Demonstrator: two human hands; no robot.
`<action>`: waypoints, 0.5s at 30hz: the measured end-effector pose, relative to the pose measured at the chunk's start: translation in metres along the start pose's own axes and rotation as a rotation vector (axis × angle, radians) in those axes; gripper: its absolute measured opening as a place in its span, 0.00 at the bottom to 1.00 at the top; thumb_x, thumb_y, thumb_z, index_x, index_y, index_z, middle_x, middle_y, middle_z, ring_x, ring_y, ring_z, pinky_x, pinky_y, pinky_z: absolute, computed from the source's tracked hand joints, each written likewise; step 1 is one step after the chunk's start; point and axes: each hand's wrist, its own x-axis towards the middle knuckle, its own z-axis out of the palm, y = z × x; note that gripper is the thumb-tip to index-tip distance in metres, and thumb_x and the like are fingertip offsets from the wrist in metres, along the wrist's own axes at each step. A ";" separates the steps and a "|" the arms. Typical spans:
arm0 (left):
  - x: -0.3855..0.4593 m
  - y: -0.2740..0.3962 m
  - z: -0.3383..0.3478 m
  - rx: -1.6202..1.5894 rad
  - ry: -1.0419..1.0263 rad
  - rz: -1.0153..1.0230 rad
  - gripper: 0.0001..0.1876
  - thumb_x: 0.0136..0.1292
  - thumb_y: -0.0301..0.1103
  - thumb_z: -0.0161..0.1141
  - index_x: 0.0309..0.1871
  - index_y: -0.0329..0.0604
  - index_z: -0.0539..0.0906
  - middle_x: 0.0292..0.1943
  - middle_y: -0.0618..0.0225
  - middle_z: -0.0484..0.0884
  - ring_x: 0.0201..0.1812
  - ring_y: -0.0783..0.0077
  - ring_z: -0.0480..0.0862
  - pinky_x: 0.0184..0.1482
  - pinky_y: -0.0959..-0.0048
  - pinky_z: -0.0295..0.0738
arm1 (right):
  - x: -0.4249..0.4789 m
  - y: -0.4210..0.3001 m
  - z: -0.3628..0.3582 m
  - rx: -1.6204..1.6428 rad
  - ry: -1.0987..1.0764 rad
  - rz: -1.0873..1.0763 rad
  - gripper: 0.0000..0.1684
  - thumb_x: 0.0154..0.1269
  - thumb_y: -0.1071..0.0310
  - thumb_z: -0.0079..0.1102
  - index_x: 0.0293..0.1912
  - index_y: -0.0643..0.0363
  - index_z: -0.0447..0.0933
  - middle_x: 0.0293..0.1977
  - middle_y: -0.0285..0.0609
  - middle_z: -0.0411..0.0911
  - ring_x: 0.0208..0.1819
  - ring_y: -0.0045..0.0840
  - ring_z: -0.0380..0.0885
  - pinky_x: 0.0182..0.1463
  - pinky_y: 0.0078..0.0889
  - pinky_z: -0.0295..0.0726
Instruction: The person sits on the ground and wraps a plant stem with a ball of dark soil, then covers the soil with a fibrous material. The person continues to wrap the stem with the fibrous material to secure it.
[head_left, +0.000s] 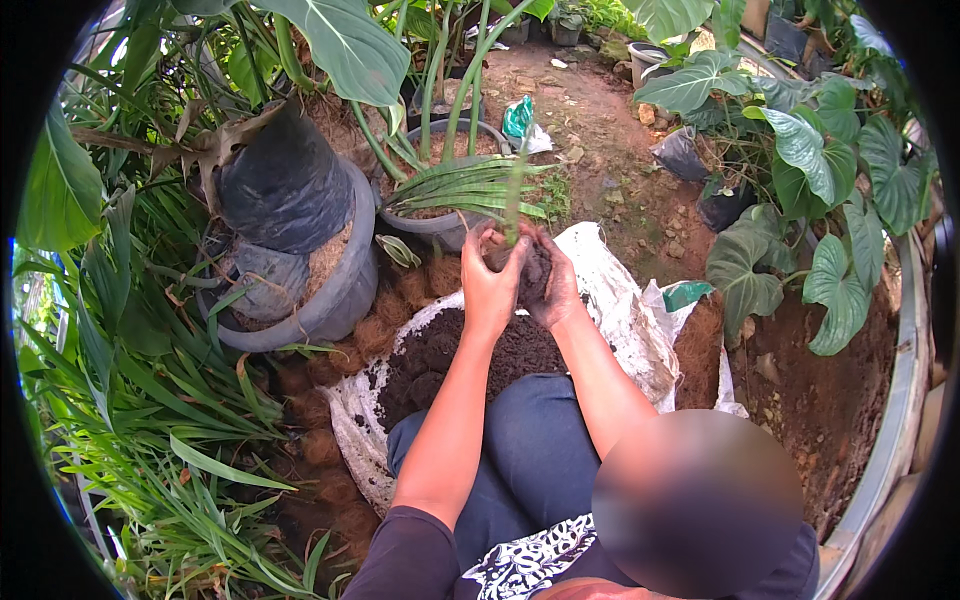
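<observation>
My left hand (491, 274) and my right hand (555, 281) are cupped together around a dark clump of soil (534, 274). A narrow upright green leaf cutting (516, 195) rises from between my fingers; its lower end is partly hidden by them. Soil smears my right palm and fingers. Below my hands, dark soil (525, 349) fills an open white woven sack (352, 405) in front of my knees. Just beyond my hands, a bundle of long striped leaves (465, 184) lies across a grey pot (442, 229).
A large grey pot (360, 262) with a black plastic bag (289, 180) stands at left, beside coconut husks (375, 335). Another white sack (697, 330) holds brown fibre at right. Broad-leaved plants (840, 277) lean in from the right; a dirt path (607, 150) runs ahead.
</observation>
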 end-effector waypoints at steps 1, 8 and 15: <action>0.001 -0.006 0.000 -0.059 0.006 -0.007 0.35 0.67 0.43 0.72 0.70 0.34 0.71 0.68 0.51 0.73 0.67 0.60 0.75 0.69 0.61 0.68 | 0.001 -0.001 -0.002 0.048 -0.057 0.000 0.27 0.79 0.43 0.51 0.63 0.51 0.78 0.60 0.45 0.81 0.62 0.36 0.79 0.71 0.47 0.72; -0.006 -0.016 0.015 -0.026 0.066 -0.047 0.38 0.70 0.50 0.69 0.74 0.37 0.67 0.74 0.48 0.65 0.72 0.56 0.70 0.74 0.58 0.63 | 0.007 -0.006 -0.014 0.236 -0.124 -0.079 0.27 0.79 0.42 0.49 0.58 0.53 0.78 0.58 0.49 0.83 0.61 0.43 0.79 0.71 0.48 0.73; -0.005 -0.018 0.020 -0.948 0.034 -0.587 0.29 0.78 0.57 0.53 0.68 0.42 0.77 0.63 0.65 0.82 0.65 0.65 0.80 0.69 0.59 0.72 | 0.008 0.008 0.000 -0.149 0.132 -0.230 0.21 0.76 0.54 0.59 0.57 0.60 0.80 0.52 0.42 0.83 0.54 0.30 0.81 0.64 0.35 0.77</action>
